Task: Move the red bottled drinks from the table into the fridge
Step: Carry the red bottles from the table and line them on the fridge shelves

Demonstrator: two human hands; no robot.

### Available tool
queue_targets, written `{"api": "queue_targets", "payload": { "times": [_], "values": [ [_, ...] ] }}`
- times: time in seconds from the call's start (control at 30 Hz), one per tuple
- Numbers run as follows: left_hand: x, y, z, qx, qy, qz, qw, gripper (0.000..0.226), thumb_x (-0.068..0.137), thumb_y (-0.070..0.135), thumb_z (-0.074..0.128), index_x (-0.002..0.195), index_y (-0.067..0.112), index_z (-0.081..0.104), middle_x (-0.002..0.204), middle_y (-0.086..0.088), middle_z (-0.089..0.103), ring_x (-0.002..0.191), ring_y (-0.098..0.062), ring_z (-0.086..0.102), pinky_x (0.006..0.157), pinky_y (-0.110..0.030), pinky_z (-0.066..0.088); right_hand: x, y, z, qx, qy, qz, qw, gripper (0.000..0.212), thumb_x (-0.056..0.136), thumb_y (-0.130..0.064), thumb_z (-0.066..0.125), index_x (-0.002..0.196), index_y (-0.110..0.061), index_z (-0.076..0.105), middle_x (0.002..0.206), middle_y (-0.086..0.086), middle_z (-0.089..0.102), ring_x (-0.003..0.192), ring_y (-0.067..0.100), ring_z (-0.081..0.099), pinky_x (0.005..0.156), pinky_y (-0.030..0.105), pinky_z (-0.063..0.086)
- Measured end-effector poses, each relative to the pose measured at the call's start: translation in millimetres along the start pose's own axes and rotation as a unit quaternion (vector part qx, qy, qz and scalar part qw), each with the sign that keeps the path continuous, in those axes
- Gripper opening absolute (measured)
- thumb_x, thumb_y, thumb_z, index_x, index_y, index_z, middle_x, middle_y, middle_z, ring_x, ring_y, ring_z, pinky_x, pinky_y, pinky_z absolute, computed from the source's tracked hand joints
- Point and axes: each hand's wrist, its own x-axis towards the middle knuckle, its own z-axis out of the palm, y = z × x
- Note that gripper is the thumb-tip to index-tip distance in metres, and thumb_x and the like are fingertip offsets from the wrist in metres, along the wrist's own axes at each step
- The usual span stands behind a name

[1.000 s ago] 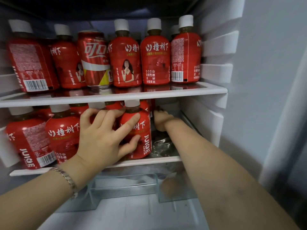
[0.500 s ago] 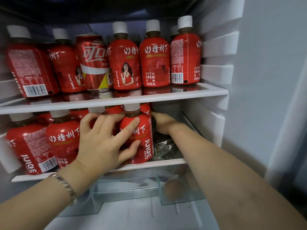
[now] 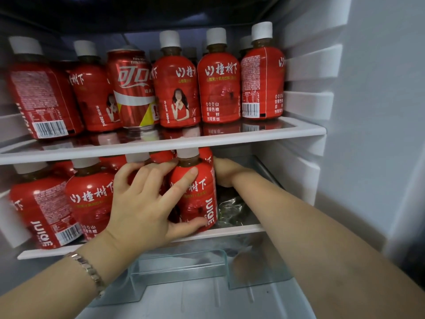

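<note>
Right hand [image 3: 226, 172]: fingers hidden behind the bottle [image 3: 195, 196], only the back of the hand and the wrist show. Can't tell if it grips or just touches. It sits at the bottle's right shoulder, under the upper shelf [image 3: 161, 146]. That shelf's front edge cuts off part of the lower-row caps. Back-row bottles on the lower shelf [image 3: 236, 230] are mostly blocked, count unclear. Far-left bottles are smeared at the lens edge. Crinkled plastic [image 3: 230, 208] lies right of the bottle, contents unreadable. Something roundish in the drawer [image 3: 179, 268] is blurred through its clear wall.

The bottle stands upright at the lower shelf's front edge, at the right end of the row [image 3: 89, 199]. There is open room between it and the fridge wall [image 3: 305, 178], holding only the plastic and the right forearm. Headroom is tight, with the cap just under the upper shelf. The upper shelf front is packed with bottles and one can [image 3: 133, 88].

Left hand [image 3: 142, 203] wraps the bottle from the front-left: thumb along the base, index finger across the shoulder, other fingers curled toward the neck. Bracelet [image 3: 87, 270] on the left wrist. Both forearms enter from below, and the right one crosses over the drawer.
</note>
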Motion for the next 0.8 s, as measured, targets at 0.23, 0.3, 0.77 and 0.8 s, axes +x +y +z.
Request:
{"api": "queue_targets", "payload": {
  "times": [0.23, 0.3, 0.77, 0.8],
  "values": [
    [0.4, 0.3, -1.7, 0.003, -0.022, 0.004, 1.0, 0.073, 0.072, 0.07, 0.055, 0.12, 0.016, 0.05, 0.104, -0.02, 0.065, 0.096, -0.028, 0.051, 0.09, -0.046, 0.033, -25.3, -5.9, -9.3, -0.068, -0.005, -0.02, 0.998, 0.048, 0.098, -0.038, 0.034, 0.144, -0.024, 0.03, 0.149, 0.008, 0.036, 0.132, 0.031, 0.038, 0.109, 0.046, 0.033],
    [0.1, 0.2, -2.0, 0.019, -0.032, 0.007, 0.999, 0.071, 0.075, 0.07, 0.052, 0.123, 0.019, 0.049, 0.105, -0.02, 0.064, 0.096, -0.029, 0.05, 0.09, -0.047, 0.033, -36.8, -8.9, -13.6, -0.106, -0.005, -0.016, 0.994, 0.049, 0.1, -0.038, 0.03, 0.146, -0.024, 0.025, 0.152, 0.009, 0.029, 0.137, 0.032, 0.03, 0.111, 0.043, 0.028],
    [8.3, 0.1, -32.3, -0.161, 0.03, -0.024, 0.986, 0.033, 0.084, 0.028, 0.057, 0.115, 0.017, 0.054, 0.109, -0.011, 0.054, 0.097, -0.026, 0.05, 0.081, -0.038, 0.037, -160.1, -40.3, -33.9, -0.303, -0.035, 0.127, 0.944, 0.038, 0.091, -0.01, 0.049, 0.129, -0.01, 0.052, 0.127, 0.009, 0.055, 0.115, 0.028, 0.054, 0.096, 0.036, 0.043],
    [15.0, -1.8, -36.7, -0.185, 0.058, -0.043, 0.98, 0.03, 0.083, 0.023, 0.057, 0.111, 0.013, 0.056, 0.106, -0.01, 0.054, 0.094, -0.025, 0.05, 0.079, -0.036, 0.037, -171.9, -48.0, -37.9, -0.311, -0.067, 0.133, 0.939, 0.037, 0.091, -0.01, 0.048, 0.128, -0.009, 0.053, 0.117, 0.01, 0.057, 0.106, 0.029, 0.056, 0.094, 0.036, 0.046]
  ]
}}
